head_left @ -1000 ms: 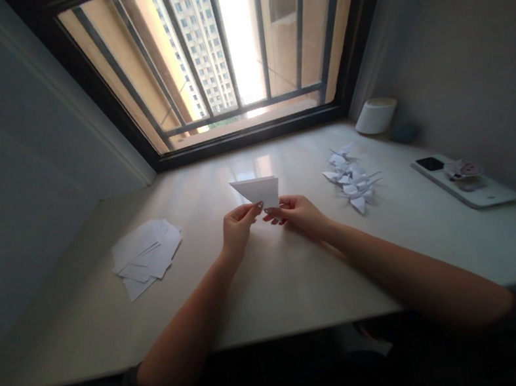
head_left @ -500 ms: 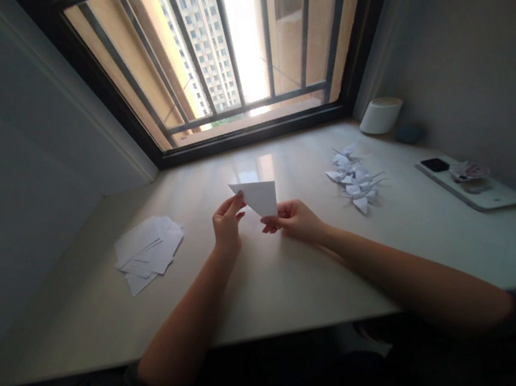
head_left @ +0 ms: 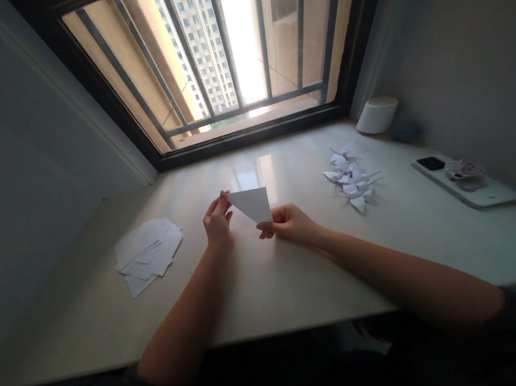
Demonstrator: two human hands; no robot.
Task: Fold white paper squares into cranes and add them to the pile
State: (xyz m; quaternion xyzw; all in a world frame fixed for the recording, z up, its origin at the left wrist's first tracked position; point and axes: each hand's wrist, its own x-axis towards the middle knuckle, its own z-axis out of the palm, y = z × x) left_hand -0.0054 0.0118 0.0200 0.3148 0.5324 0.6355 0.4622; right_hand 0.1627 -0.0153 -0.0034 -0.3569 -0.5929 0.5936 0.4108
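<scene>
A folded white sheet of paper [head_left: 255, 204], triangular in outline, is held up above the white tabletop [head_left: 275, 290] between my two hands. My left hand [head_left: 218, 222] pinches its left corner between thumb and fingertips. At the lower right corner, my right hand [head_left: 288, 222] grips the paper, thumb in front and fingers curled behind. The fold's layers cannot be told apart from here.
Loose white paper sheets [head_left: 151, 252] lie overlapping on the left. Several folded white paper figures [head_left: 353, 179] are heaped to the right. Further right lies a phone [head_left: 466, 183] with a round grip; a white cylinder [head_left: 377, 115] stands near the barred window [head_left: 232, 44].
Both hands have shifted slightly left with the paper. My left hand has slid out to the paper's left corner, and its top edge now lies more level.
</scene>
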